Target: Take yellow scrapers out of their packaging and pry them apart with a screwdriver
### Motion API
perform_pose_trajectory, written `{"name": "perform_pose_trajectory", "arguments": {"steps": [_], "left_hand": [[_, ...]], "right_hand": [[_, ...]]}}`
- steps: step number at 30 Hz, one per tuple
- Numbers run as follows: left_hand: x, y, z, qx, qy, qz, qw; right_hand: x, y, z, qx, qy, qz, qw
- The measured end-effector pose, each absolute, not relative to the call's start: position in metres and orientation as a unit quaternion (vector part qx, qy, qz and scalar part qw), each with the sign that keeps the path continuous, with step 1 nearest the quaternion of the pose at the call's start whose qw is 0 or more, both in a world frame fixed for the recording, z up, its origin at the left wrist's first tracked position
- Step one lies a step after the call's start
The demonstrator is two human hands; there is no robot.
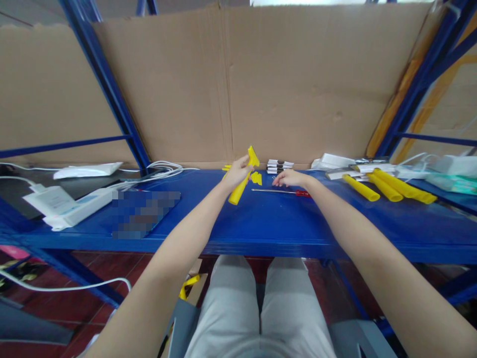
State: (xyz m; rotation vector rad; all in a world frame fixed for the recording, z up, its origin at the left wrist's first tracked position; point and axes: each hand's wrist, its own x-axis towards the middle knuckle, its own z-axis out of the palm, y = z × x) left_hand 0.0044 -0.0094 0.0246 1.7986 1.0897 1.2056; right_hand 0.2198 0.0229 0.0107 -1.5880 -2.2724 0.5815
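My left hand (pixel 238 172) is closed round a yellow plastic tool (pixel 238 193) with a tubular handle and a wider, scraper-like head. The handle slants down toward me and the head points up and away. My right hand (pixel 288 179) is low over the table, its fingers bent downward and somewhat apart, beside tiny shiny pieces too small to name. Just in front of it lies a screwdriver (pixel 276 191) with a thin metal shaft and a red handle (pixel 302 194). Small flat yellow parts (pixel 256 178) lie between the hands.
Several yellow tubular handles (pixel 361 188) and white packets (pixel 331 161) lie at right on the blue table (pixel 261 223). A stack of black-and-white packs (pixel 279 166) stands near the cardboard wall (pixel 298 89). At left are a power strip (pixel 80 209), white cables (pixel 164 169) and a blurred-out flat object (pixel 145 214).
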Motion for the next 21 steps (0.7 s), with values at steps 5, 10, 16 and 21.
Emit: {"name": "perform_pose_trajectory", "arguments": {"steps": [5,10,16,21], "left_hand": [[0.008,-0.016,0.026,0.692,0.425,0.463,0.356],[0.008,-0.017,0.027,0.698,0.429,0.454,0.351],[0.007,-0.011,0.024,0.708,0.437,0.445,0.329],[0.008,-0.011,0.023,0.71,0.435,0.45,0.324]], "right_hand": [[0.216,0.03,0.005,-0.553,-0.806,0.147,0.151],[0.216,0.032,0.002,-0.545,-0.811,0.145,0.156],[0.235,0.038,0.008,-0.578,-0.75,0.149,0.287],[0.266,0.047,0.007,-0.624,-0.681,0.103,0.369]]}}
